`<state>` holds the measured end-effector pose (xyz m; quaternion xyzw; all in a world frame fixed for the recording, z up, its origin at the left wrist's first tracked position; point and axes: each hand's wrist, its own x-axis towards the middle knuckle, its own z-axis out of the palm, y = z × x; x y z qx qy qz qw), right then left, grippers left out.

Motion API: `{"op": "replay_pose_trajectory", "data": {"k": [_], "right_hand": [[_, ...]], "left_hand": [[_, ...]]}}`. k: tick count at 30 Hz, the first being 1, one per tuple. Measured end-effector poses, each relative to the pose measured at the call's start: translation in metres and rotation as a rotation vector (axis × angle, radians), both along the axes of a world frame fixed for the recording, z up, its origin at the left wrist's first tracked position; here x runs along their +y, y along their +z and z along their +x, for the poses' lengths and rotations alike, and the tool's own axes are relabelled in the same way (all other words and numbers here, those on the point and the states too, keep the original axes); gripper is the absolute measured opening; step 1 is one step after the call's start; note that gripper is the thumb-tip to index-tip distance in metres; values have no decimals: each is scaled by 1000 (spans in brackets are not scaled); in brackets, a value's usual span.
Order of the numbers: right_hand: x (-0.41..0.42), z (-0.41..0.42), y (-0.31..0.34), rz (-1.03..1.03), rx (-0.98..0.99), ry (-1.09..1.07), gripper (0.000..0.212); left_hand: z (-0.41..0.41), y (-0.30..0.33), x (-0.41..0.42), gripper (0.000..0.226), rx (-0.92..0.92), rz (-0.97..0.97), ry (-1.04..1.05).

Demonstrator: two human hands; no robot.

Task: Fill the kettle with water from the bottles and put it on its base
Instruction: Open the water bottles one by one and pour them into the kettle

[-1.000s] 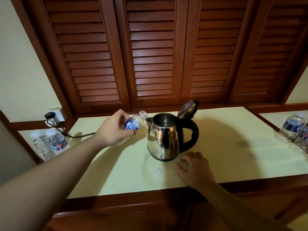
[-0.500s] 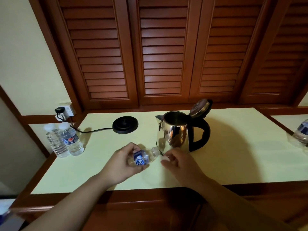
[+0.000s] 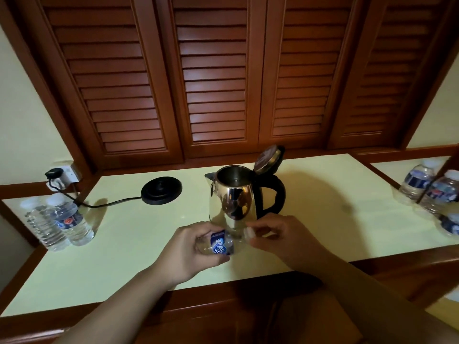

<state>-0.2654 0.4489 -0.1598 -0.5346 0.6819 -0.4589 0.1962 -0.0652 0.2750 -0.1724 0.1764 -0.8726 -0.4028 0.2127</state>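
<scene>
Dark wooden louvred shutters [image 3: 213, 78] fill the wall behind a pale yellow-green desk [image 3: 124, 247] edged in red-brown wood. On the desk, right of centre, the steel kettle [image 3: 232, 203] stands upright with its lid [image 3: 269, 158] tipped back open and its black handle [image 3: 275, 194] pointing right; it sits straight on the desk, well apart from its base. The round black base [image 3: 162, 186] lies further left and back, with nothing on it, and its cord [image 3: 109, 203] runs left to a plug [image 3: 53, 173] in a wall socket [image 3: 68, 173]. Two capped water bottles [image 3: 58, 220] stand side by side at the desk's left edge, just in front of the socket. More labelled bottles [image 3: 431, 188] cluster at the far right, partly cut off by the frame edge.

Directly in front of the kettle, close to its lower front, the left hand [image 3: 192, 252] wraps curled fingers round a small bottle [image 3: 219, 244] with a blue label, lying roughly sideways with its neck toward the right. The right hand [image 3: 280, 234] meets that neck end, its fingertips pinching a small pale cap [image 3: 248, 232]; motion blur makes it unclear whether the cap is seated on the neck. Both forearms reach in over the near wooden edge.
</scene>
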Motion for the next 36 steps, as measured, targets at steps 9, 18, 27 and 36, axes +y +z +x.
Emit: {"op": "replay_pose_trajectory", "data": {"k": [9, 18, 27, 36], "right_hand": [[38, -33, 15, 135, 22, -252, 37], [82, -75, 23, 213, 20, -325, 47], [126, -119, 19, 187, 29, -432, 38], [190, -225, -23, 485, 260, -662, 51]], "left_hand": [[-63, 5, 46, 58, 74, -147, 47], [-123, 4, 79, 58, 85, -201, -25], [-186, -7, 118, 51, 34, -118, -109], [-292, -25, 149, 35, 59, 113, 6]]}}
